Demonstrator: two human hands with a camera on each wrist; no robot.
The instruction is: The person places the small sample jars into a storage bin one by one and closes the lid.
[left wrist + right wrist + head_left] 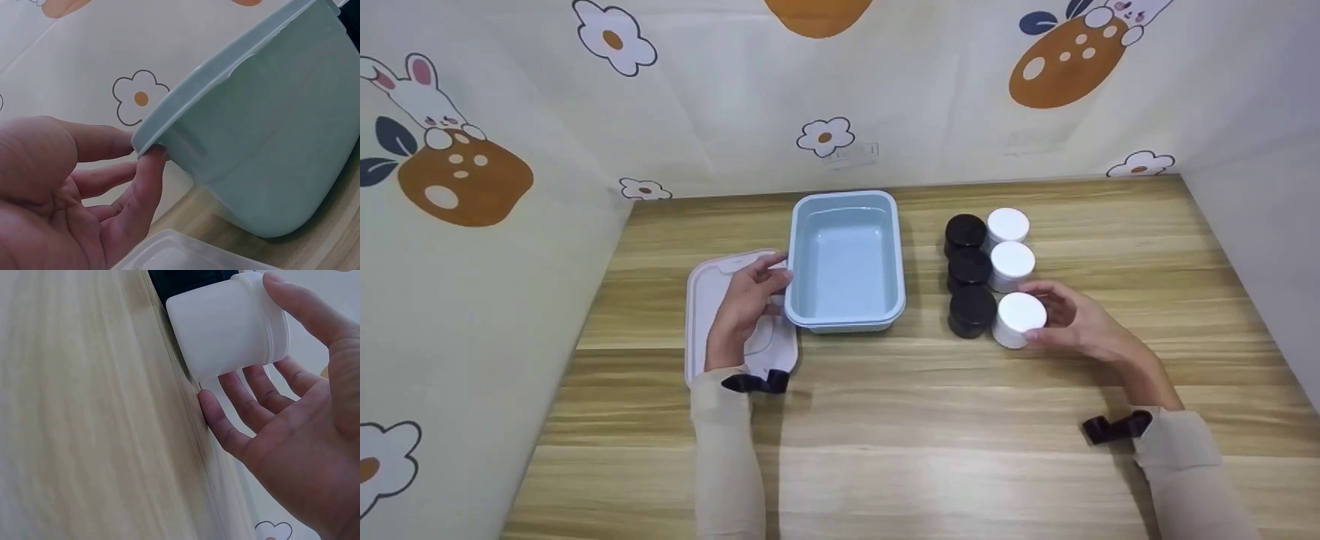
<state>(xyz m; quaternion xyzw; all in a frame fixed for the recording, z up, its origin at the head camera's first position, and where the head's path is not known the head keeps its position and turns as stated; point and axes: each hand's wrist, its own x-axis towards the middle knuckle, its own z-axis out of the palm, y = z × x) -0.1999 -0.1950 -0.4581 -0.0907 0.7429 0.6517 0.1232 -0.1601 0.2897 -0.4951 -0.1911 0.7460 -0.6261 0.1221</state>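
Observation:
A light blue rectangular plastic container (847, 274) stands at the middle back of the table. My left hand (746, 304) is at its left side, thumb and finger pinching the rim (185, 93). Below that hand lies a pale lid (705, 300), flat beside the container. On the right, three white-lidded jars and three black-lidded jars stand in two touching columns. My right hand (1076, 322) holds the nearest white jar (1018, 319), thumb by its lid and fingers curled round the far side. In the right wrist view this white jar (225, 326) sits upright against a dark jar.
The black jars (971, 307) stand left of the white ones, with another white jar (1011, 264) behind the held one. A patterned backdrop (735, 112) rises along the table's back and sides. Bare wood-grain tabletop (900, 435) shows in front.

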